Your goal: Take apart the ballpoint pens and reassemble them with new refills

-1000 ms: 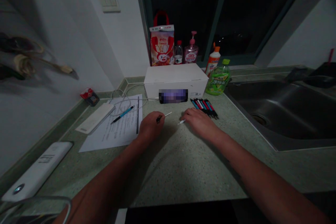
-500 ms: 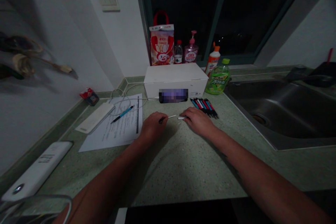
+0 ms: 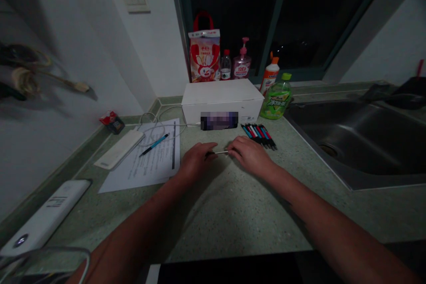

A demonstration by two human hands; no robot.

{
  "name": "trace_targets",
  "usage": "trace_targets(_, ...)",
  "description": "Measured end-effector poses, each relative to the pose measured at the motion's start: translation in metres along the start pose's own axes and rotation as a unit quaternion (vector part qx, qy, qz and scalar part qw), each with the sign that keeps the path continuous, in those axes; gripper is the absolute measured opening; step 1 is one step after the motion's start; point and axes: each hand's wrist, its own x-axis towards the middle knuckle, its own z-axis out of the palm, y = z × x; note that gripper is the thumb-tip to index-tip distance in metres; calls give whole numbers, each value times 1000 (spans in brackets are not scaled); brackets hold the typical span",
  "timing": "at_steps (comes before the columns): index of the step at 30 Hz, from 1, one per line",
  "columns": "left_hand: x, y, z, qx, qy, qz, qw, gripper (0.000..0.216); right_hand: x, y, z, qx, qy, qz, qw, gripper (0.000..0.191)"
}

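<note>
Over the counter, my left hand (image 3: pixel 195 159) pinches the dark end of a pen part, its forefinger stretched out above it. A thin white pen refill (image 3: pixel 221 152) runs from that dark end across to my right hand (image 3: pixel 248 153). My right fingers are closed around the white pen barrel, which they almost wholly hide; how far the refill sits inside it I cannot tell. Just beyond my right hand lies a row of several pens (image 3: pixel 259 136) in red, blue, white and black. A phone (image 3: pixel 218 121) leans against a white box (image 3: pixel 222 94) behind my hands.
To the left, a blue pen (image 3: pixel 154 144) and a white power bank (image 3: pixel 120 150) lie on a printed sheet (image 3: pixel 140 173), near a white cable. A longer white device (image 3: pixel 46 217) is closer to me. Green detergent (image 3: pixel 277 101) stands beside the steel sink (image 3: pixel 366 137).
My hands have come closer together, and the refill now reaches my right fingers. The white barrel that stuck out of my right hand is now mostly hidden.
</note>
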Motion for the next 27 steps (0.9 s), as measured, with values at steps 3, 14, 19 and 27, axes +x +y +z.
trace_targets(3, 2, -3, -4, 14, -1, -31, 999, 32, -1, 9, -5, -11, 6, 24, 1000, 4)
trace_targets(14, 2, -6, -4, 29, 15, -3, 999, 18, 0, 13, -12, -16, -9, 47, 999, 7)
trace_targets(19, 4, -8, -4, 81, -17, -17, 996, 21, 0, 30, -16, 34, -59, 65, 996, 9)
trace_targets(27, 5, 0, -5, 130, -80, -18, 988, 28, -2, 17, -11, 69, -146, 65, 985, 9)
